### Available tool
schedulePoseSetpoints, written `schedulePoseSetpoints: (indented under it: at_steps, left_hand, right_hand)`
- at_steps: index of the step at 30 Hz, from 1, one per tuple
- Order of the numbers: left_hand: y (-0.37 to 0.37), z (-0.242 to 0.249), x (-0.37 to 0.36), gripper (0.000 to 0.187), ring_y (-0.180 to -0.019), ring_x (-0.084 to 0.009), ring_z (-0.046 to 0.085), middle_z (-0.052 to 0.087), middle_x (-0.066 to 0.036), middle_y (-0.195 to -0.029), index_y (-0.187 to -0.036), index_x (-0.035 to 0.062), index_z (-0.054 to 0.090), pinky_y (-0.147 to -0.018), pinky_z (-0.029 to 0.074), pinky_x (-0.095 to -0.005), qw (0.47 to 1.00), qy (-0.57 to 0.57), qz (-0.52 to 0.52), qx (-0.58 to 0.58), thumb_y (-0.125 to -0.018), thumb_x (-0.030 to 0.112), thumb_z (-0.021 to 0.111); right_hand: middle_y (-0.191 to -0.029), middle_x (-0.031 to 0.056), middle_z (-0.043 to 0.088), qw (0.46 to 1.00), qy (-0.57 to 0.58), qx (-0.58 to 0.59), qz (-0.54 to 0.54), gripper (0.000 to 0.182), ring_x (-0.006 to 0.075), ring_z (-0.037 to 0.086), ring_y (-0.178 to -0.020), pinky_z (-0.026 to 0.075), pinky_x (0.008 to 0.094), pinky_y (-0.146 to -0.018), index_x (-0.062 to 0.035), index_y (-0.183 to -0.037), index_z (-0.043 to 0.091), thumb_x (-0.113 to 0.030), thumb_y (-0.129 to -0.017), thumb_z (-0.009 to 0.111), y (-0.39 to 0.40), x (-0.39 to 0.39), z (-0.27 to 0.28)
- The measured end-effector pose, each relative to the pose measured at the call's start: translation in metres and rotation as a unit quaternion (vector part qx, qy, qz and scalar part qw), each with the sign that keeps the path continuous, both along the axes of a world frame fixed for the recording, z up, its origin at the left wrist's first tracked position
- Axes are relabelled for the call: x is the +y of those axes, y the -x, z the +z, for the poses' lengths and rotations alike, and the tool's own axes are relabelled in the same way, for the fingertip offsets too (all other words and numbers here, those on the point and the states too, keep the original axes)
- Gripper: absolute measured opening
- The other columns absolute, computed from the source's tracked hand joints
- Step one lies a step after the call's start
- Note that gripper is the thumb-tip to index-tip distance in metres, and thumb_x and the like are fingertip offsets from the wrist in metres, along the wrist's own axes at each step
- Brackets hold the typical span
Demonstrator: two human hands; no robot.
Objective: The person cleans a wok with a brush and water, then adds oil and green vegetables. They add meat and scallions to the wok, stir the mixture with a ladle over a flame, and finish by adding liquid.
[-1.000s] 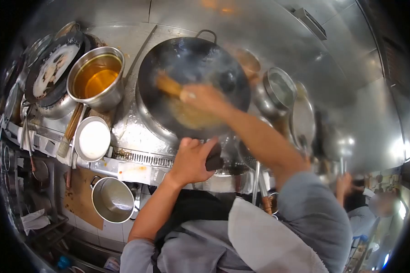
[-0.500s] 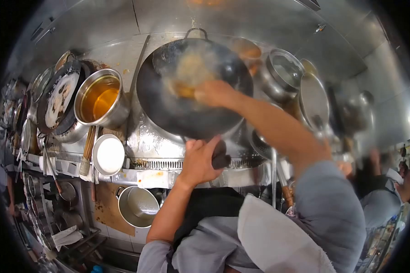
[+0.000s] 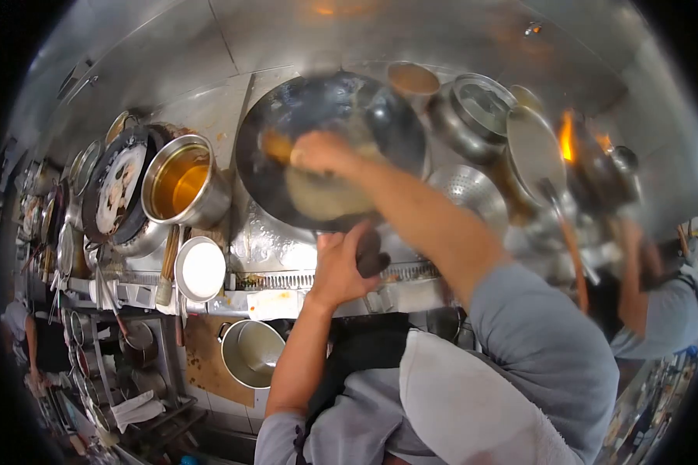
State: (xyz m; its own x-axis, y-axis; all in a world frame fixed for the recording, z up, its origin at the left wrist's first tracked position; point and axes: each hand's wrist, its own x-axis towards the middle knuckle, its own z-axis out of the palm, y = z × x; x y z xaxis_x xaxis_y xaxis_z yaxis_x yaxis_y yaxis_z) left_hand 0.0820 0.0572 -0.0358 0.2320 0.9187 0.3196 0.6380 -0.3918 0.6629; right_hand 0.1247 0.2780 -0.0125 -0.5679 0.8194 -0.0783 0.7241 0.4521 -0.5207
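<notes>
A large dark wok (image 3: 260, 167) with murky liquid (image 3: 322, 194) in its lower part fills the middle of the head view. My left hand (image 3: 340, 263) is closed at the wok's near edge, thumb up at the rim, and dark pieces (image 3: 372, 260) show beside the thumb. Inside the wok, my right hand (image 3: 322, 152) grips a short yellow-brown wok brush (image 3: 276, 146), smeared by motion. The brush points left from my fist, over the wok's left inner wall.
Left of the wok stand a pot of amber liquid (image 3: 180, 186), a white bowl (image 3: 202, 270) and a bamboo brush (image 3: 167, 267). A perforated strainer (image 3: 469, 190) and a lidded pot (image 3: 485, 108) lie right. Further right, flames (image 3: 568, 139) rise near another person's arm (image 3: 636, 287).
My right hand has swept left across the wok with the brush. The liquid has spread toward the near side. Flames have appeared on the right, and the view has shifted a little.
</notes>
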Motion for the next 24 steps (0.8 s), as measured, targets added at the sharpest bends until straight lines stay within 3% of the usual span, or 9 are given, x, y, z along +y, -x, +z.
schedulePoseSetpoints:
  at_steps: [7,10,13,15,16,19,20,22,24]
  left_hand:
    - [0.001,-0.007,0.002,0.081,-0.095,-0.0338,0.055,0.062,-0.017,-0.102,-0.125,0.0035,0.048,-0.092,0.035,-0.0411,0.998,-0.055,-0.025,-0.027,-0.051,0.020,0.077]
    - [0.001,-0.010,0.001,0.078,-0.098,-0.0330,0.055,0.062,-0.018,-0.103,-0.124,0.0032,0.048,-0.097,0.032,-0.0415,0.999,-0.039,-0.025,-0.023,-0.054,0.020,0.078]
    - [0.008,-0.011,-0.016,0.075,-0.103,-0.0324,0.057,0.061,-0.019,-0.106,-0.124,0.0013,0.046,-0.101,0.033,-0.0446,0.995,-0.091,-0.025,-0.023,-0.059,0.019,0.078]
    - [0.010,-0.001,-0.042,0.062,-0.106,-0.0328,0.058,0.060,-0.019,-0.110,-0.123,0.0000,0.047,-0.100,0.040,-0.0472,0.861,0.159,-0.012,-0.483,-0.070,0.020,0.072]
    - [0.020,-0.005,-0.051,0.062,-0.106,-0.0328,0.058,0.060,-0.019,-0.110,-0.123,0.0000,0.047,-0.100,0.040,-0.0472,0.860,0.161,-0.005,-0.485,-0.070,0.020,0.072]
    - [0.045,-0.011,-0.079,0.045,-0.099,-0.0310,0.062,0.062,-0.020,-0.103,-0.118,-0.0016,0.052,-0.090,0.051,-0.0451,0.535,0.379,-0.031,-0.755,-0.079,0.018,0.059]
    - [0.053,-0.024,-0.088,0.045,-0.099,-0.0310,0.062,0.062,-0.020,-0.103,-0.118,-0.0016,0.052,-0.090,0.051,-0.0451,0.537,0.376,-0.020,-0.755,-0.079,0.018,0.059]
    - [0.071,-0.054,-0.100,0.036,-0.089,-0.0288,0.064,0.065,-0.018,-0.094,-0.108,0.0004,0.058,-0.081,0.054,-0.0449,0.470,0.424,0.002,-0.774,-0.080,0.023,0.057]
    - [0.068,-0.043,-0.105,0.029,-0.080,-0.0269,0.064,0.065,-0.014,-0.088,-0.100,0.0033,0.061,-0.072,0.053,-0.0428,0.501,0.418,0.065,-0.755,-0.080,0.025,0.057]
  right_hand:
    - [-0.106,0.0146,0.068,0.984,-0.004,-0.124,0.126,0.038,0.0303,0.063,-0.102,0.048,0.0413,-0.089,-0.0127,-0.110,0.067,-0.039,-0.082,0.063,-0.230,-0.024,0.023]
    - [-0.098,0.0163,0.069,0.922,-0.132,-0.309,-0.192,0.030,0.0359,0.067,-0.085,0.053,0.0425,-0.076,-0.0133,-0.099,0.072,-0.028,-0.078,0.057,-0.251,-0.006,0.133]
    - [-0.097,0.0174,0.068,0.909,-0.124,-0.001,-0.399,0.047,0.0300,0.067,-0.090,0.052,0.0389,-0.081,-0.0067,-0.119,0.061,-0.030,-0.079,0.064,-0.257,-0.054,0.158]
    - [-0.108,0.0163,0.065,0.901,-0.182,0.141,-0.367,0.060,0.0254,0.062,-0.103,0.048,0.0364,-0.089,-0.0024,-0.129,0.052,-0.027,-0.078,0.072,-0.262,-0.090,0.121]
    - [-0.114,0.0152,0.063,0.898,-0.260,0.173,-0.312,0.066,0.0237,0.059,-0.108,0.046,0.0356,-0.093,-0.0002,-0.132,0.048,-0.024,-0.077,0.076,-0.256,-0.125,0.091]
    - [-0.136,0.0169,0.049,0.906,-0.125,0.229,-0.332,0.072,0.0275,0.048,-0.125,0.037,0.0365,-0.104,0.0015,-0.136,0.043,-0.018,-0.076,0.077,-0.231,-0.247,-0.007]
    - [-0.135,0.0166,0.049,0.919,-0.080,0.121,-0.367,0.073,0.0262,0.049,-0.124,0.036,0.0363,-0.105,0.0009,-0.137,0.043,-0.018,-0.075,0.077,-0.222,-0.288,-0.038]
    - [-0.125,0.0125,0.057,0.893,0.144,0.237,-0.355,0.066,0.0198,0.055,-0.111,0.040,0.0324,-0.099,0.0022,-0.131,0.050,-0.015,-0.074,0.077,-0.220,-0.346,-0.094]
    - [-0.120,0.0119,0.059,0.824,0.290,0.258,-0.413,0.062,0.0183,0.055,-0.110,0.042,0.0304,-0.096,0.0042,-0.128,0.052,-0.013,-0.073,0.077,-0.212,-0.358,-0.087]
